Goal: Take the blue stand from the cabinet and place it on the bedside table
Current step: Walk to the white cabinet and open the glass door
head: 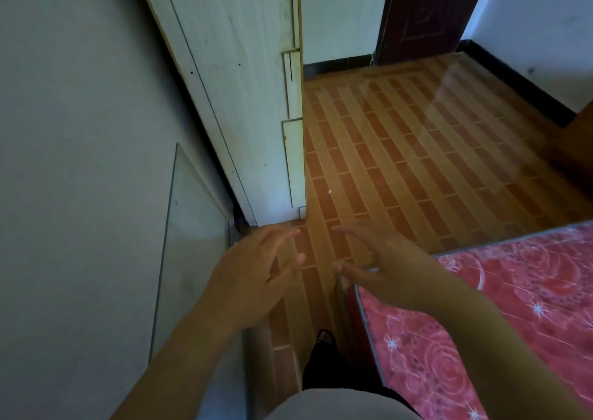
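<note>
My left hand (253,268) and my right hand (382,265) are both held out in front of me over the floor, fingers spread, holding nothing. A tall white cabinet (244,98) with worn edges stands ahead on the left, its side panel facing me. No blue stand shows anywhere in view. No bedside table shows either.
A grey wall (80,162) fills the left, with a glass pane (189,243) leaning on it. A bed with a red floral cover (497,323) is at the lower right. Brown tiled floor (417,146) stretches ahead to a dark door (423,11).
</note>
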`<action>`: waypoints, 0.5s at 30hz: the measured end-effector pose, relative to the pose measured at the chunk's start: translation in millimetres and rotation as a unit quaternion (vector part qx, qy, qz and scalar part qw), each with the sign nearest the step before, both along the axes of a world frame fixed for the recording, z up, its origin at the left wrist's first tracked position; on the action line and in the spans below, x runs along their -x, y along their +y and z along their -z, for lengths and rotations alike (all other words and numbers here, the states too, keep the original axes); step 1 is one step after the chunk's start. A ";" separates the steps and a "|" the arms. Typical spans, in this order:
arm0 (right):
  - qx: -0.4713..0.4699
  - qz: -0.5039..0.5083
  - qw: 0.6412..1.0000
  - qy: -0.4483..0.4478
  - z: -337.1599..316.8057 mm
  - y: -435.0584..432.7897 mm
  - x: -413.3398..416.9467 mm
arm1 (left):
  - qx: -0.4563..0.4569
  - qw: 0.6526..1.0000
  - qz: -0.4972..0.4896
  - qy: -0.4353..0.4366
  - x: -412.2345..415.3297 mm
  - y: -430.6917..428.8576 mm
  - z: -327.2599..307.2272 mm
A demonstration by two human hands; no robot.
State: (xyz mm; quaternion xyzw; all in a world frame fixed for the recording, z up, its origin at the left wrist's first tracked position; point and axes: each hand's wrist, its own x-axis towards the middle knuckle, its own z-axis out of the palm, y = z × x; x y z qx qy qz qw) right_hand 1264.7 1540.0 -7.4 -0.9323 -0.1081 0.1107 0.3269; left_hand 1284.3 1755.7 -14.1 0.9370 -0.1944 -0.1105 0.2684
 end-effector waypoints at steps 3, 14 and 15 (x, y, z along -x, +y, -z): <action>0.001 0.014 1.000 0.001 -1.8 -17.8 -53.1 | -0.005 1.000 0.000 0.004 -57.7 -15.3 -6.6; 0.014 0.031 0.999 -0.006 1.8 -36.6 -223.4 | 0.008 0.999 0.038 0.013 -237.0 -40.6 0.6; 0.017 0.042 0.999 -0.007 1.8 -37.9 -237.3 | 0.012 0.999 0.045 0.018 -253.5 -45.1 3.3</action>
